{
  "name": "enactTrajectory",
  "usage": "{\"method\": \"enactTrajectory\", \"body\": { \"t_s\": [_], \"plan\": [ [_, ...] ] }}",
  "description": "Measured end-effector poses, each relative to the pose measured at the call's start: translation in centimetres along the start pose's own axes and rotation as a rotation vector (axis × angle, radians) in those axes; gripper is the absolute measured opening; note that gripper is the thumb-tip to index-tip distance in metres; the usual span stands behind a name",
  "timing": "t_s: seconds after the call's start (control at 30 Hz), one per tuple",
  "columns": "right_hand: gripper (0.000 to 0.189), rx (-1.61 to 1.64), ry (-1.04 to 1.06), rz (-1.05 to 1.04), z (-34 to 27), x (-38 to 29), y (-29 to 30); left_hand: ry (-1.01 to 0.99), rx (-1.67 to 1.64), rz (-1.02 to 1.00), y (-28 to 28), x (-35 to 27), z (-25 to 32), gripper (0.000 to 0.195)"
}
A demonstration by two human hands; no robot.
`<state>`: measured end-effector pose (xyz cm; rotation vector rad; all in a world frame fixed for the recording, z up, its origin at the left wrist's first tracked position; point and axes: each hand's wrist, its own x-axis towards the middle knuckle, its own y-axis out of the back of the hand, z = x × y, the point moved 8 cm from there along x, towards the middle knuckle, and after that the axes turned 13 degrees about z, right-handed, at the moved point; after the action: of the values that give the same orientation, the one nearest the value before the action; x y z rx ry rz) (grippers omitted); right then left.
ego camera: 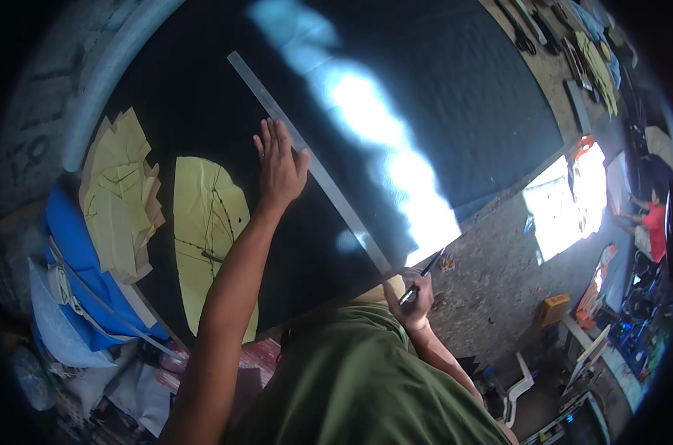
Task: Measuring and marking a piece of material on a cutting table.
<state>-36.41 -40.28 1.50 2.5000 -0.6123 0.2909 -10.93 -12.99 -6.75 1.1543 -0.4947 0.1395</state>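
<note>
A long metal ruler (336, 194) lies diagonally across black sheet material (481, 111) that covers the table. My left hand (281, 161) is flat, its fingers and thumb reaching the ruler's left edge above its middle. At the ruler's near end, by the table edge, my right hand (414, 300) holds a slim dark pen-like tool (424, 273); its exact kind cannot be told. Left of my left forearm lies a yellow paper pattern piece (194, 222) with drawn lines and a small dark curved thing on it. A stack of yellow and brown paper patterns (119, 194) sits farther left.
Scissors (524, 41), a grey block (577, 105) and other tools lie at the table's upper right. A pale roll (108, 78) borders the left side, with blue material (91, 278) below it. A yellow box (553, 309) stands on the floor; a person in red (655, 222) is far right.
</note>
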Motion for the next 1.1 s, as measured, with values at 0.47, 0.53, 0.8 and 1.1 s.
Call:
{"method": "enactTrajectory", "body": {
  "t_s": [0.47, 0.53, 0.8, 1.1],
  "plan": [
    [0.029, 0.343, 0.008, -0.339, -5.8, 32.3, -38.9, 0.081, -0.011, -0.059, -0.1, 0.2, -0.2, 0.080],
    [0.029, 0.306, 0.007, -0.358, -5.9, 32.9, -41.6, 0.097, -0.003, -0.075, 0.0, 0.1, -0.4, 0.080],
    [0.025, 0.162, 0.102, -0.324, -6.1, 34.5, -44.8, 0.110, 0.026, -0.130, -0.4, 0.4, -0.4, 0.081],
    [0.022, -0.009, 0.151, -0.647, -5.4, 26.7, -33.9, 0.101, -0.016, -0.093, -0.4, 0.5, -0.4, 0.079]
  ]
}}
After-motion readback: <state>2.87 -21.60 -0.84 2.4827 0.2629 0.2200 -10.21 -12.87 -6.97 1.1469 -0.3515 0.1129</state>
